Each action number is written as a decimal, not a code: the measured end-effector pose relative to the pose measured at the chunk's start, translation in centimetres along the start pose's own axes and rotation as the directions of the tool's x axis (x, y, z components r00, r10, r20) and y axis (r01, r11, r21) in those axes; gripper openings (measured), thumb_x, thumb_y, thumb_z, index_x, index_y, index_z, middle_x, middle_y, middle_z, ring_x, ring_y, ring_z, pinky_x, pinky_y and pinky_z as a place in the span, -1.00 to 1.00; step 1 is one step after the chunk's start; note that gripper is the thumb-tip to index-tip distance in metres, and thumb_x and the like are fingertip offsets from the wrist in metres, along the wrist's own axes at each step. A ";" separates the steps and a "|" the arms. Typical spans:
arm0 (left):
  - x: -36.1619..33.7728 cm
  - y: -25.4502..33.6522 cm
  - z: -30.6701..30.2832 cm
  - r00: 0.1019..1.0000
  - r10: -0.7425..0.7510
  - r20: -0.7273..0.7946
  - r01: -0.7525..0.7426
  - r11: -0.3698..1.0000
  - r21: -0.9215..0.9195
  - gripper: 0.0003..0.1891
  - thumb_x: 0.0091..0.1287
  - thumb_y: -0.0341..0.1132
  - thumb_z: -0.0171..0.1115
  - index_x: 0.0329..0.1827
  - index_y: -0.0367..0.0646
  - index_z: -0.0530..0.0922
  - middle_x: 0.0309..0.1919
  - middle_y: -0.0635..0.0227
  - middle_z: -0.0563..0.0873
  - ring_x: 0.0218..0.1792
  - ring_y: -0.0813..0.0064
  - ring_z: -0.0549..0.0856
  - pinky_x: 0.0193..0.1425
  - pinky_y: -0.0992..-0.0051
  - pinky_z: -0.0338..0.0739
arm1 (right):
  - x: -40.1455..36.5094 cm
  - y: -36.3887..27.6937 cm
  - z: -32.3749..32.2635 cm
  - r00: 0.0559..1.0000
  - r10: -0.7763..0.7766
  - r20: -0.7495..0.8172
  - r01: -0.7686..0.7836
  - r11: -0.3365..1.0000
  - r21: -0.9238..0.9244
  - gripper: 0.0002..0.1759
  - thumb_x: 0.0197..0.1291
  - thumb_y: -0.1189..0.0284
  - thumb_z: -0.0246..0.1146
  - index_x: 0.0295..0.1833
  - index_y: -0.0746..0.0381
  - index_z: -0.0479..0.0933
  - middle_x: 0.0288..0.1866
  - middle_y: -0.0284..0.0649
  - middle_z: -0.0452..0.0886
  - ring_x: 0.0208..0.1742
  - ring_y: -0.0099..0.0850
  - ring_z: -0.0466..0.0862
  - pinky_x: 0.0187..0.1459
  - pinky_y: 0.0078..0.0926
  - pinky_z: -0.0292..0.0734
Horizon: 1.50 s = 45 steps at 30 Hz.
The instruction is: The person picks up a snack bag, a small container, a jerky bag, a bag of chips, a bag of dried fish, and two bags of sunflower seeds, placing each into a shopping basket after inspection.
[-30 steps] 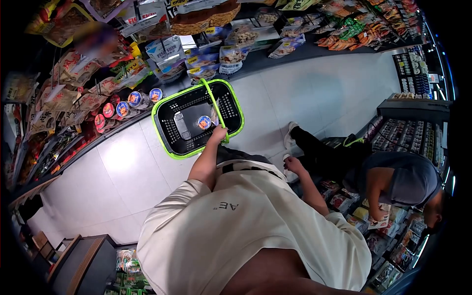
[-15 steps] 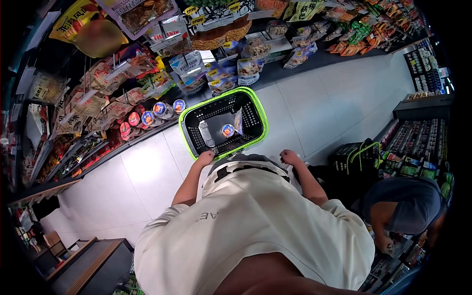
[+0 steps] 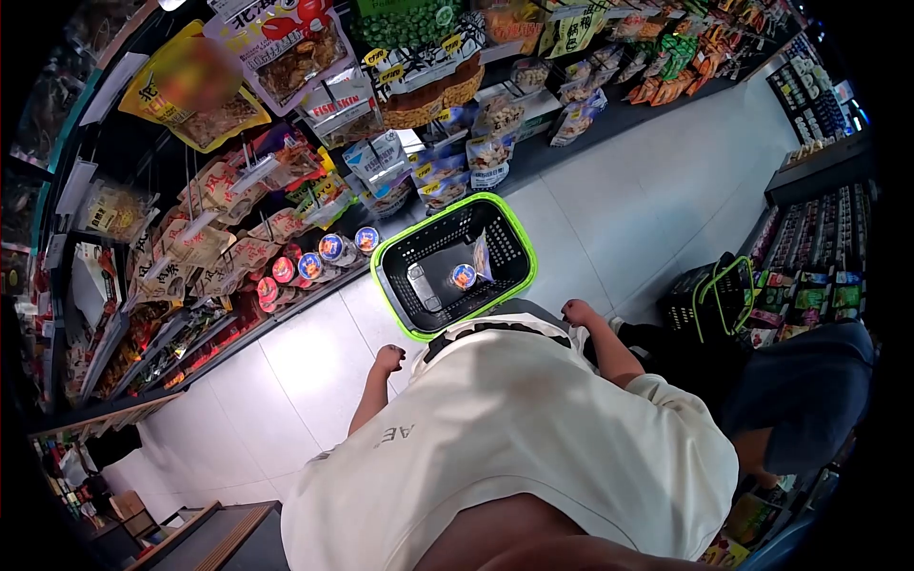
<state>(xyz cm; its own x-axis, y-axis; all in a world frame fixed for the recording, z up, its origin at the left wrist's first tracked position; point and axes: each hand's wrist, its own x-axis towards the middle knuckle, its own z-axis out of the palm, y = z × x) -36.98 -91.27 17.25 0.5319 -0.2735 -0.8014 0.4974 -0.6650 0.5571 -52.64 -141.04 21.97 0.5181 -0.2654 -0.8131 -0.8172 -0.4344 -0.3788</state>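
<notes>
The left hand (image 3: 390,358) and the right hand (image 3: 576,312) are well apart, curled, and seemingly empty; I cannot tell how tightly they close. Ahead of them on the floor (image 3: 619,219) sits the green-rimmed basket (image 3: 433,249), its long axis slanting left to right, right end farther forward.
</notes>
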 end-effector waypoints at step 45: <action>8.9 53.3 -10.2 0.444 0.402 -0.801 -0.667 0.745 0.004 -0.53 0.09 -0.48 0.10 0.12 -0.28 0.29 -0.12 0.23 0.53 -0.12 0.43 0.51 -0.03 0.55 0.34 | 14.5 -50.2 -24.5 0.280 -0.866 -0.415 0.960 0.262 0.100 -0.50 -0.04 0.41 0.22 0.06 0.31 0.31 -0.07 -0.07 0.46 -0.04 -0.20 0.46 -0.02 -0.41 0.34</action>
<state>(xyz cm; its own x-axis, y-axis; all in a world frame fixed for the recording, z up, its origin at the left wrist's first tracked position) 1.26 -122.04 41.99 0.9849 0.1680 0.0426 0.0128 -0.3154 0.9489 2.09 -144.16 40.06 0.9573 -0.0556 0.2837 0.2575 -0.2824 -0.9241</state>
